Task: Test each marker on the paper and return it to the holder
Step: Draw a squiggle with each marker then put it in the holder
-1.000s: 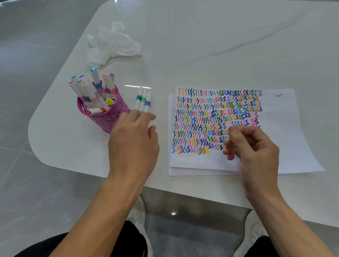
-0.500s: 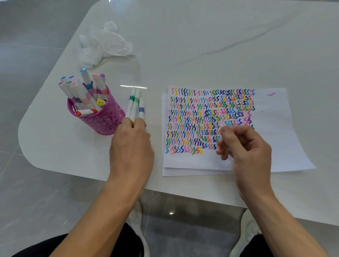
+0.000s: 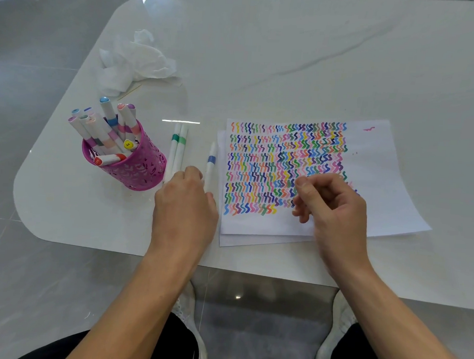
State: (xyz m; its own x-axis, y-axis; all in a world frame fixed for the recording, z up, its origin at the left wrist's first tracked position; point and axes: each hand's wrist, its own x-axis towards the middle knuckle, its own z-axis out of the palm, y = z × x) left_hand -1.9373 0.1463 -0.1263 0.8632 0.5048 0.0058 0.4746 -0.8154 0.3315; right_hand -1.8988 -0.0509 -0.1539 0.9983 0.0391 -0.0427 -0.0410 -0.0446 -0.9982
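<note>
A pink mesh holder (image 3: 141,171) with several capped markers (image 3: 106,112) stands at the table's left. Two white markers with green bands (image 3: 177,152) lie side by side just right of it. A white marker with a blue band (image 3: 211,161) lies apart from them, near the paper's left edge. My left hand (image 3: 185,206) grips its near end with the fingertips. The white paper (image 3: 381,176), a small stack, is filled with rows of coloured squiggles. My right hand (image 3: 330,209) rests on it with loosely curled fingers and nothing visible in them.
A crumpled white tissue (image 3: 135,61) lies behind the holder, with a thin stick beside it. The white marble table (image 3: 291,58) has a rounded corner at the left; its near edge runs just below my wrists. My shoes and grey floor show beneath.
My left hand came down on the three markers and drew the blue-banded one rightward, away from the two green-banded ones. My right hand stayed on the paper.
</note>
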